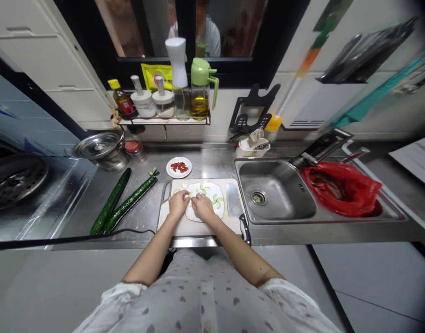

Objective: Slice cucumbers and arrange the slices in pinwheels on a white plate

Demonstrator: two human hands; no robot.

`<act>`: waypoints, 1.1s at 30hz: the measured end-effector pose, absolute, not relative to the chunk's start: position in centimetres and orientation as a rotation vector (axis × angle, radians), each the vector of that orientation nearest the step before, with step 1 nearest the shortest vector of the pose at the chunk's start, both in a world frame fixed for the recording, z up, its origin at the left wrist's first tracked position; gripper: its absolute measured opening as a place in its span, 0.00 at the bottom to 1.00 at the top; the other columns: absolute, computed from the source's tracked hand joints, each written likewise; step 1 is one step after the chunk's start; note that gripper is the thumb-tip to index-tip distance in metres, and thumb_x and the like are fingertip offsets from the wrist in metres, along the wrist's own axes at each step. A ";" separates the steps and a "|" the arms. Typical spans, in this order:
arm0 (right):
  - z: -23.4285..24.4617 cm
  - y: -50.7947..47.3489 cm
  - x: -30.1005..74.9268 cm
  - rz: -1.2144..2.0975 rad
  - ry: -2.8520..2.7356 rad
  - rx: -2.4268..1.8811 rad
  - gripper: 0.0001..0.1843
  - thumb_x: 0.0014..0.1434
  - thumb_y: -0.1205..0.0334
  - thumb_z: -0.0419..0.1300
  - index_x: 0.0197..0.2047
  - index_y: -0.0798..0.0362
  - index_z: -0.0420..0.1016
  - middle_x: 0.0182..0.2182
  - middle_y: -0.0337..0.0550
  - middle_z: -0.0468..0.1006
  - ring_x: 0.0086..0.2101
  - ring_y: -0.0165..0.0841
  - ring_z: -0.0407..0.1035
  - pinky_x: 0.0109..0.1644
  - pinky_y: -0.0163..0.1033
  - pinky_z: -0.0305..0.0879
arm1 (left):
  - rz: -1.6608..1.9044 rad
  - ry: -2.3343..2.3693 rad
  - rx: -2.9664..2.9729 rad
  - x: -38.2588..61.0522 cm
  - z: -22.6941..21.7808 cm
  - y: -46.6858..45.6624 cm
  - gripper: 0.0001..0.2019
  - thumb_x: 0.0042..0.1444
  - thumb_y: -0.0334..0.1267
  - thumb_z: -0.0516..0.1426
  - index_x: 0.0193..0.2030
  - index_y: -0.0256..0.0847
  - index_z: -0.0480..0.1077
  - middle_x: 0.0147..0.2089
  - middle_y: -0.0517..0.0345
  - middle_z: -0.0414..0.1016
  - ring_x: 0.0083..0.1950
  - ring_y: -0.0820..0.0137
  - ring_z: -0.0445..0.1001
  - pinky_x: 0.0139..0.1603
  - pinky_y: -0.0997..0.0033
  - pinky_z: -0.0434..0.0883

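My left hand (178,202) and my right hand (203,206) rest side by side over a white plate (216,212) that sits on a pale cutting board (178,226). Both hands have their fingers curled together at the plate's near left part, among pale green cucumber slices (217,200). What the fingers pinch is too small to name. A cleaver (235,200) lies flat on the board's right edge, its black handle pointing toward me.
Two whole cucumbers (118,203) lie left of the board. A small dish of red chilli pieces (178,167) stands behind it. The steel sink (275,196) is at right, beside a red plastic bag (342,192). A black cable (77,238) runs along the counter's front edge.
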State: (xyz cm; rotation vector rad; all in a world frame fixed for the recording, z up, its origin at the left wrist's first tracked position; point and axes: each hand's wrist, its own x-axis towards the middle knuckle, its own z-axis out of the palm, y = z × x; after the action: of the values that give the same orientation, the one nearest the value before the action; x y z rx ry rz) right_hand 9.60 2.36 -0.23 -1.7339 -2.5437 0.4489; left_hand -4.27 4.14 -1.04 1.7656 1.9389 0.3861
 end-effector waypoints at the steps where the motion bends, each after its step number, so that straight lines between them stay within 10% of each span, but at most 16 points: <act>1: -0.2 2.3 9.6 0.449 -2.542 -1.732 0.17 0.67 0.63 0.47 0.50 0.54 0.74 0.45 0.53 0.73 0.48 0.41 0.63 0.48 0.41 0.59 | 0.387 1.938 1.767 -4.3 -1.0 4.1 0.10 0.57 0.41 0.57 0.45 0.47 0.75 0.35 0.57 0.76 0.42 0.65 0.73 0.47 0.66 0.61; 33: 0.5 2.6 9.8 0.437 -2.606 -1.698 0.17 0.66 0.63 0.48 0.52 0.51 0.74 0.44 0.52 0.73 0.48 0.41 0.63 0.48 0.41 0.59 | 0.360 1.974 1.826 -3.6 -0.5 3.7 0.11 0.57 0.36 0.55 0.45 0.46 0.74 0.37 0.55 0.76 0.46 0.62 0.73 0.50 0.62 0.60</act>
State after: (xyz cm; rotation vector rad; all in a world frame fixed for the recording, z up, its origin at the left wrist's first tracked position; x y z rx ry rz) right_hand 9.77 2.58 0.48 -1.6981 -2.6064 0.4372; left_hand -3.58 3.70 -0.46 1.8265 1.9740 0.3605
